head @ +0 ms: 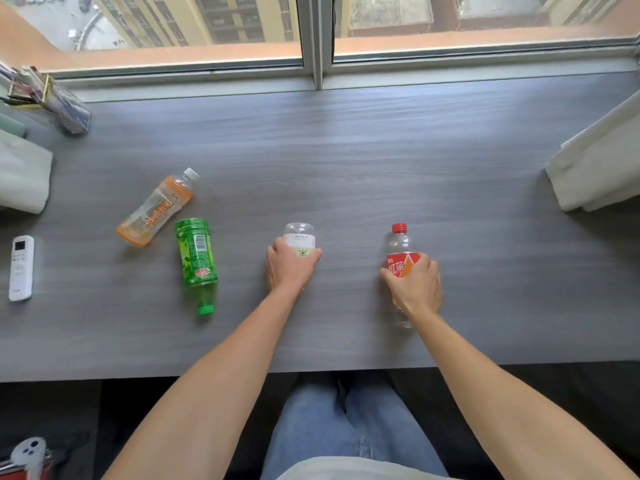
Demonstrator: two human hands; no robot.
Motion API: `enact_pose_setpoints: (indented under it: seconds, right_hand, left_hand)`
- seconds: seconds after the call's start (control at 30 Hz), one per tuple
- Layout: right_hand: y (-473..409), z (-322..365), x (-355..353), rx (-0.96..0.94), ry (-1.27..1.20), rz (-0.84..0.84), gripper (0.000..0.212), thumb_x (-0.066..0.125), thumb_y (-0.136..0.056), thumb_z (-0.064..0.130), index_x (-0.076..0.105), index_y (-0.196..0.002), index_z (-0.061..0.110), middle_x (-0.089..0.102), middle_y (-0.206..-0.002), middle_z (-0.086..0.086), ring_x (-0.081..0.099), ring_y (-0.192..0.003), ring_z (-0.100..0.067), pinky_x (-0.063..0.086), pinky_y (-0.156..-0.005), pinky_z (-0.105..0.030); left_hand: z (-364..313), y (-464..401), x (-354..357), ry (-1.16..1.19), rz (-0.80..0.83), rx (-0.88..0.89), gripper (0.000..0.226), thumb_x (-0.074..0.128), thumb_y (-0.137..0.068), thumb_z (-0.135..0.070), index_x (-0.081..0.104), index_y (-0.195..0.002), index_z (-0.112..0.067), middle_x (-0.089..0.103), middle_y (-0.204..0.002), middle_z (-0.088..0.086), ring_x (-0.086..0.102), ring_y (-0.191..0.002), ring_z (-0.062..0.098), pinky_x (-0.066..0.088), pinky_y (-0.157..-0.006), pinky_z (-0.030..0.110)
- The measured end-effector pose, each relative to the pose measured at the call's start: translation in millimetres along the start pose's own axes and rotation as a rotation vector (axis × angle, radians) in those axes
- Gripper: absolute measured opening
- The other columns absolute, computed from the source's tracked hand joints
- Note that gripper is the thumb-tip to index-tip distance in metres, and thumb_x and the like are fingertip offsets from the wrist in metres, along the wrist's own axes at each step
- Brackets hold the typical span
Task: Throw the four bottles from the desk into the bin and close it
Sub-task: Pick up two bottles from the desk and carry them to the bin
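Observation:
Several empty bottles lie on the grey desk (346,161). My left hand (289,266) is closed around a clear bottle with a white and pale green label (299,237) at the desk's middle. My right hand (415,287) grips a red-capped bottle with a red and orange label (398,251), whose cap points away from me. An orange-labelled bottle (156,209) lies tilted at the left. Beside it a green bottle (196,258) lies with its green cap towards me. No bin is in view.
A white remote control (20,268) lies near the desk's left edge. A pen holder (52,98) stands at the far left corner by the window. Pale curtains hang at the left (20,174) and right (595,161). My legs in jeans show below the desk's front edge.

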State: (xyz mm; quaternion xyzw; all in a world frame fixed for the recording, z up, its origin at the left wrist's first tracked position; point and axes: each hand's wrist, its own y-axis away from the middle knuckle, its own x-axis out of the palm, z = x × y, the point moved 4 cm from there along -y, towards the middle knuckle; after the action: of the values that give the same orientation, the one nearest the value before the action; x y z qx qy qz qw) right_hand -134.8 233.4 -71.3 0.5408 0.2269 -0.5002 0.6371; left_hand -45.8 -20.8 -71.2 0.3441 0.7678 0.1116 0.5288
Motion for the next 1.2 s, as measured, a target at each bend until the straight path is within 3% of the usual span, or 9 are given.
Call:
enact_pose_setpoints:
  seconds: [0.17, 0.27, 0.37, 0.53, 0.77, 0.9, 1.03, 1.2]
  right_hand:
    - [20, -20, -20, -0.042, -0.116, 0.107, 0.065, 0.067, -0.07, 0.06, 0.041, -0.116, 0.023, 0.061, -0.1, -0.001, 0.061, -0.082, -0.022, 0.052, -0.068, -0.037]
    - [38, -46, -34, -0.066, -0.18, 0.148, 0.064, 0.067, -0.07, 0.06, 0.039, -0.118, 0.028, 0.062, -0.098, 0.001, 0.063, -0.082, -0.02, 0.057, -0.073, -0.043]
    - [63, -82, -44, -0.051, -0.227, 0.161, 0.071, 0.07, -0.072, 0.058, 0.037, -0.13, 0.03, 0.061, -0.104, 0.003, 0.063, -0.088, -0.019, 0.058, -0.08, -0.045]
    - [115, -141, -48, 0.024, -0.305, 0.194, 0.065, 0.072, -0.071, 0.06, 0.039, -0.123, 0.039, 0.061, -0.101, 0.013, 0.064, -0.084, -0.011, 0.058, -0.073, -0.031]
    - [209, -203, -31, 0.298, -0.429, 0.147, 0.068, 0.07, -0.061, 0.055, 0.039, -0.12, 0.042, 0.063, -0.098, 0.014, 0.064, -0.086, -0.011, 0.058, -0.078, -0.04]
    - [266, -240, -9, 0.502, -0.566, 0.089, 0.068, 0.072, -0.057, 0.052, 0.044, -0.118, 0.042, 0.068, -0.098, 0.009, 0.066, -0.086, -0.017, 0.057, -0.078, -0.039]
    - [329, -288, 13, 0.738, -0.732, -0.004, 0.062, 0.078, -0.062, 0.046, 0.05, -0.116, 0.034, 0.07, -0.098, 0.003, 0.067, -0.088, -0.022, 0.057, -0.08, -0.04]
    - [403, -334, 50, 0.992, -0.955, -0.108, 0.057, 0.085, -0.071, 0.023, 0.054, -0.119, 0.015, 0.07, -0.1, -0.009, 0.067, -0.095, -0.032, 0.054, -0.09, -0.049]
  left_hand:
    - [19, 32, -14, 0.001, 0.122, 0.024, 0.074, 0.077, -0.062, -0.05, 0.049, -0.124, -0.02, 0.058, -0.117, 0.003, 0.06, -0.106, 0.028, 0.043, -0.077, 0.032]
    - [38, 63, -22, -0.029, 0.194, 0.067, 0.068, 0.073, -0.061, -0.05, 0.047, -0.118, -0.025, 0.064, -0.106, -0.002, 0.062, -0.096, 0.025, 0.053, -0.077, 0.036]
    - [60, 97, -21, -0.094, 0.25, 0.154, 0.065, 0.073, -0.061, -0.049, 0.046, -0.116, -0.026, 0.065, -0.101, -0.005, 0.061, -0.093, 0.024, 0.05, -0.074, 0.035]
    - [99, 135, -14, -0.18, 0.38, 0.237, 0.056, 0.07, -0.06, -0.047, 0.047, -0.108, -0.034, 0.064, -0.093, -0.01, 0.062, -0.079, 0.012, 0.048, -0.055, 0.03]
    - [118, 143, -13, -0.371, 0.568, 0.385, 0.045, 0.072, -0.058, -0.045, 0.05, -0.096, -0.037, 0.065, -0.093, -0.007, 0.066, -0.077, 0.013, 0.05, -0.051, 0.029]
    - [106, 154, 9, -0.529, 0.702, 0.56, 0.051, 0.071, -0.055, -0.044, 0.052, -0.102, -0.037, 0.065, -0.098, -0.008, 0.064, -0.083, 0.006, 0.052, -0.065, 0.028]
    - [84, 181, 51, -0.727, 0.831, 0.718, 0.047, 0.071, -0.055, -0.044, 0.051, -0.097, -0.035, 0.067, -0.09, -0.011, 0.066, -0.081, 0.007, 0.058, -0.072, 0.036]
    - [39, 241, 120, -0.932, 0.975, 0.979, 0.056, 0.073, -0.058, -0.048, 0.047, -0.106, -0.034, 0.064, -0.096, -0.011, 0.063, -0.084, 0.008, 0.055, -0.073, 0.032]
